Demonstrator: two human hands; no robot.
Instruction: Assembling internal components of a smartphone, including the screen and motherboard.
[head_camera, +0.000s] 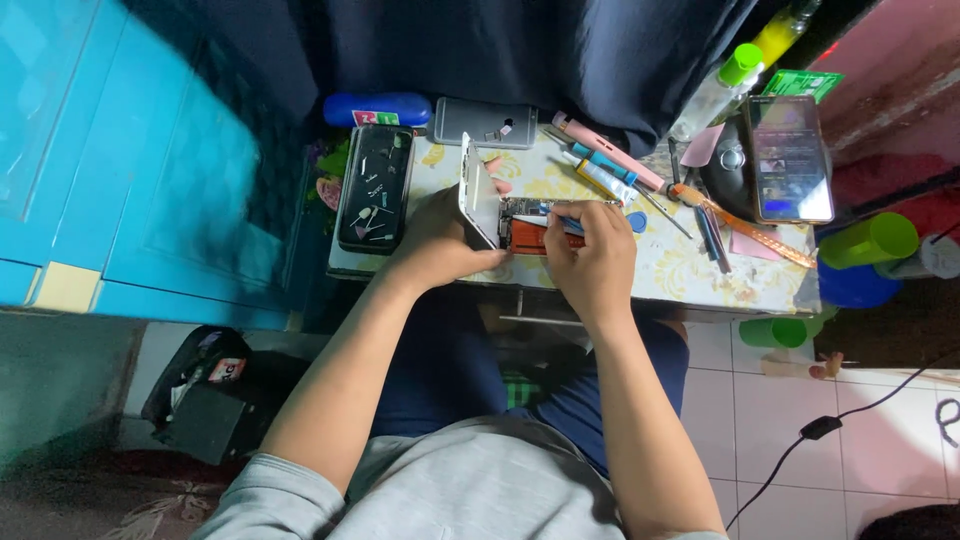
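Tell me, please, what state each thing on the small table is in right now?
Opened phone: back open, insides showing, screen panel tilted up at its left.
Left hand: steadying the opened phone by the screen panel.
Right hand: pinching a thin tool over the insides.
Grey phone: face down, closed.
Black phone: face up, screen lit.
Black tray: open, small parts inside.
Green-capped bottle: capped, lying tilted.

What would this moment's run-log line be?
left hand: steadies opened phone | right hand: holds tool inside it | black tray at left
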